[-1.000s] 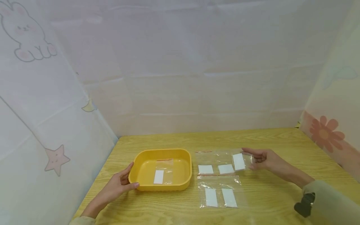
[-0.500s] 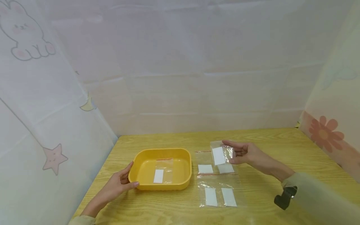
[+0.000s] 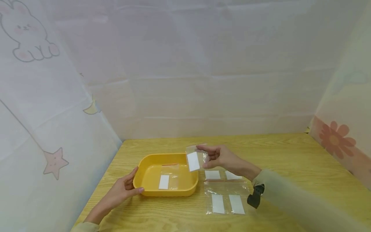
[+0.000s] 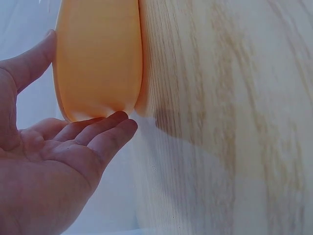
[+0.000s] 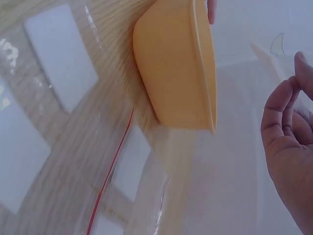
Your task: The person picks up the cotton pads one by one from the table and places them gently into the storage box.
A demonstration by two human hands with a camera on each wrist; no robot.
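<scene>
My right hand [image 3: 218, 157] pinches a small clear zip-lock bag [image 3: 204, 157] with a white card inside. It holds the bag up over the right rim of a yellow plastic tub [image 3: 166, 193]. At the tub's left end, my left hand [image 3: 119, 189] grips the wall, thumb at the front corner and fingers along the side; the left wrist view shows these fingers [image 4: 110, 134] against the orange-looking wall. Another zip-lock bag [image 3: 173, 181] with a white card lies flat inside the tub. In the right wrist view, the pinched bag is mostly hidden behind the fingers.
Right of the tub, several more clear bags with white cards [image 3: 218, 203] lie in two rows on the wood-grain table [image 3: 278, 151]. The right forearm passes over the table beside them. A pale sheet [image 3: 185, 96] stands behind and on both sides.
The right hand has lifted its bag off the right end of the back row and carried it left to the tub's rim. The left hand stays on the tub.
</scene>
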